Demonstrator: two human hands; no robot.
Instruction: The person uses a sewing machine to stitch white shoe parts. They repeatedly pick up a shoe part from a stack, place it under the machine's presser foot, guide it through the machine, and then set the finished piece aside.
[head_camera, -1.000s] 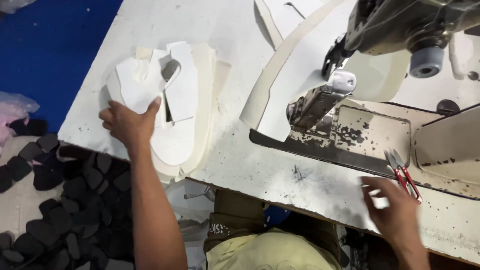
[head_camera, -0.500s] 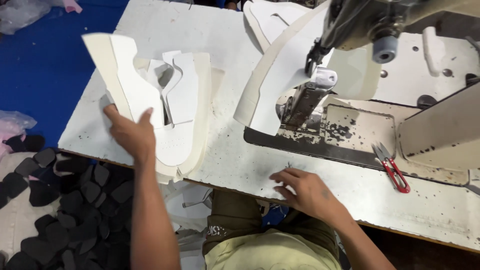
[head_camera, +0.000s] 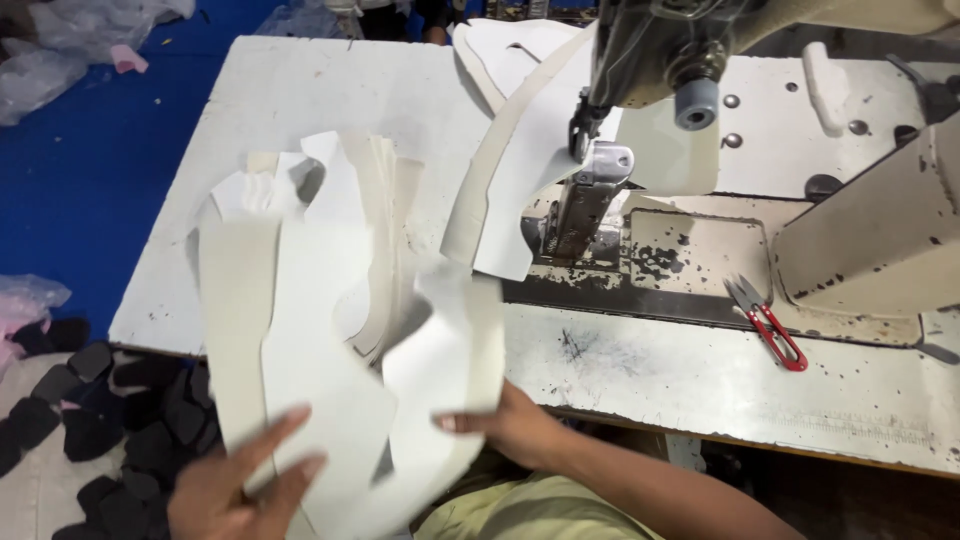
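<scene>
Both hands have come together since the earlier frame. The left hand (head_camera: 235, 485) and right hand (head_camera: 510, 425) each grasp the white cut piece (head_camera: 330, 390), lifted at the table's near edge, long axis running away toward the stack (head_camera: 340, 200) beyond.

- Counter (head_camera: 300, 80): white, worn top, speckled with dark chips.
- Stack of pale cut pieces (head_camera: 385, 200) lies at its left, near the edge.
- Sewing machine (head_camera: 860, 230) stands at right.
- Red snips (head_camera: 768, 325) lie right, just before the machine.
- Floor (head_camera: 80, 180): blue at left, with dark scraps (head_camera: 90, 400) at the near side.
</scene>
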